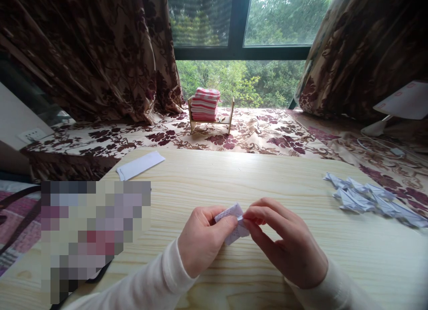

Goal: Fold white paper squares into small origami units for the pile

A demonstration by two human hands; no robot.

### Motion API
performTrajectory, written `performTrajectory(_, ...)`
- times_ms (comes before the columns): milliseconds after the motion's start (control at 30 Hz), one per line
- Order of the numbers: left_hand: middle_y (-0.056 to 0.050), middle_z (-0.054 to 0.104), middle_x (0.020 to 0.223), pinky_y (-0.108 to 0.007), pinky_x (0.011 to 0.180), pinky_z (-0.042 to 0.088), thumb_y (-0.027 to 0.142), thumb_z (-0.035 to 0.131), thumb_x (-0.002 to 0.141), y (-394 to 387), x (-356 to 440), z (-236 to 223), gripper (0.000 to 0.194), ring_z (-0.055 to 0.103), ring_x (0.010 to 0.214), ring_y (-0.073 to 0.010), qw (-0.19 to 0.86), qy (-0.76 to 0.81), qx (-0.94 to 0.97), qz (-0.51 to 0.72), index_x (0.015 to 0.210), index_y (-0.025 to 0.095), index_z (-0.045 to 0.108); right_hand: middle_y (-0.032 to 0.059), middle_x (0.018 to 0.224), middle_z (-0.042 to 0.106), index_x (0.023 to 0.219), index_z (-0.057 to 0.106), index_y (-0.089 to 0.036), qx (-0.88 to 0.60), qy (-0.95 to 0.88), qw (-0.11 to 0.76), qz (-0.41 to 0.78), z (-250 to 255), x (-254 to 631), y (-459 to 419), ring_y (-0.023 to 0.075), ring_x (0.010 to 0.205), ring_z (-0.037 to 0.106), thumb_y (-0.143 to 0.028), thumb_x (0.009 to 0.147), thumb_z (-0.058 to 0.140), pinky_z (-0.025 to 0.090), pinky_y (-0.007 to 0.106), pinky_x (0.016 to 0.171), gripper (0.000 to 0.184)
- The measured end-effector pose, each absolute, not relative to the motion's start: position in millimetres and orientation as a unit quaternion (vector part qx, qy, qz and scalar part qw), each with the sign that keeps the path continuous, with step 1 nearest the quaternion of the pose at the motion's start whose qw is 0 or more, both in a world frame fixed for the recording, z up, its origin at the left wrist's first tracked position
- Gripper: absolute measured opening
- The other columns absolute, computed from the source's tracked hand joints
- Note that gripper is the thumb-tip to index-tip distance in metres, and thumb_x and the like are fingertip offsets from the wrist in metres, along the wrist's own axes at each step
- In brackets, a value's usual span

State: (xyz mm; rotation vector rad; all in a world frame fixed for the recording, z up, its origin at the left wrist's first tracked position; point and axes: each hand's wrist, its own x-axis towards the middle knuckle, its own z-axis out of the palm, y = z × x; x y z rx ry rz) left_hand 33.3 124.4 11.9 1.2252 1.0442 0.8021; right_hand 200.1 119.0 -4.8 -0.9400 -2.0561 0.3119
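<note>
Low in the middle of the head view, a small folded piece of paper (236, 233), white with faint printed marks, is held above the wooden table. My left hand (204, 238) grips its left side, thumb pressed on top and fingers behind. At the paper's right edge, my right hand (284, 238) pinches a small flap between thumb and fingertips. Its other fingers are curled and partly hidden.
Several folded paper pieces (371, 196) lie at the table's right. A flat stack of paper strips (140, 165) rests at the far left edge. A blurred-out patch covers the left front. Beyond stand a small rack of folded striped cloths (205, 105) and a lamp (403, 100).
</note>
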Motion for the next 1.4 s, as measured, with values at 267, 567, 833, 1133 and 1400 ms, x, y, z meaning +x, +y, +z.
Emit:
performTrajectory(267, 0.001, 0.045, 0.058, -0.024, 0.053, 0.029, 0.022, 0.052, 0.076, 120.9, 34.7, 11.9, 0.019, 0.038, 0.059, -0.0112, 0.587, 0.463, 0.559, 0.359, 0.064, 0.012, 0.062, 0.0013, 0.07, 0.053, 0.08, 0.053, -0.018, -0.394, -0.795, 0.426, 0.176, -1.5, 196.6, 117.5, 0.0126, 0.063, 0.05, -0.009, 0.082, 0.052, 0.043, 0.026, 0.056, 0.01)
performTrajectory(567, -0.001, 0.05, 0.064, -0.025, 0.056, 0.033, 0.023, 0.05, 0.08, 117.8, 36.6, 10.1, 0.022, 0.044, 0.062, -0.0127, 0.529, 0.478, 0.612, 0.343, 0.065, 0.012, 0.063, -0.0001, 0.065, 0.05, 0.072, 0.051, -0.018, -0.421, -0.784, 0.416, 0.187, -4.4, 195.3, 115.0, 0.012, 0.058, 0.048, -0.01, 0.081, 0.051, 0.04, 0.026, 0.053, 0.012)
performTrajectory(833, 0.002, 0.049, 0.062, -0.022, 0.054, 0.035, 0.022, 0.057, 0.076, 116.1, 40.6, 9.7, 0.016, 0.046, 0.061, -0.0117, 0.495, 0.49, 0.622, 0.356, 0.061, 0.015, 0.06, 0.0001, 0.066, 0.052, 0.073, 0.052, -0.019, -0.422, -0.783, 0.41, 0.202, -5.5, 195.4, 116.3, 0.0122, 0.059, 0.049, -0.01, 0.081, 0.051, 0.041, 0.026, 0.054, 0.011)
performTrajectory(1133, 0.002, 0.045, 0.06, -0.023, 0.055, 0.033, 0.022, 0.053, 0.076, 117.7, 37.8, 14.0, 0.018, 0.041, 0.06, -0.0112, 0.535, 0.485, 0.583, 0.372, 0.06, 0.014, 0.059, 0.0013, 0.067, 0.054, 0.077, 0.055, -0.017, -0.434, -0.761, 0.415, 0.245, -3.0, 198.1, 118.3, 0.0127, 0.058, 0.049, -0.017, 0.083, 0.053, 0.042, 0.027, 0.053, 0.007)
performTrajectory(1400, 0.001, 0.044, 0.057, -0.024, 0.052, 0.029, 0.024, 0.053, 0.075, 116.1, 38.5, 15.9, 0.019, 0.038, 0.057, -0.0104, 0.562, 0.489, 0.57, 0.346, 0.062, 0.012, 0.061, 0.0001, 0.063, 0.05, 0.071, 0.052, -0.018, -0.404, -0.763, 0.41, 0.293, 0.5, 195.9, 116.6, 0.013, 0.058, 0.047, -0.022, 0.088, 0.047, 0.041, 0.026, 0.054, 0.017)
